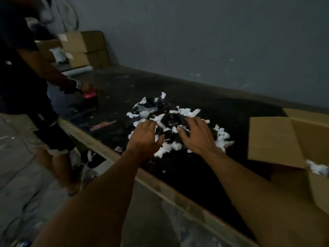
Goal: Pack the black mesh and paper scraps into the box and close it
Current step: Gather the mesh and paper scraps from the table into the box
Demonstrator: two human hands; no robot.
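We are resting our left hand and right hand on the near side of the pile of black mesh and paper scraps at mid-table, fingers spread wide, clasping nothing. The open box is standing just right of it.

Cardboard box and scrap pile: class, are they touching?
Apart. Head view shows dark table between the scrap pile and the flap of the cardboard box.

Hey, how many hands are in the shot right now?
3. The wearer's left hand and right hand both rest on the scrap pile on the table; another person's hand is at the far left. That person's other hand is not in view.
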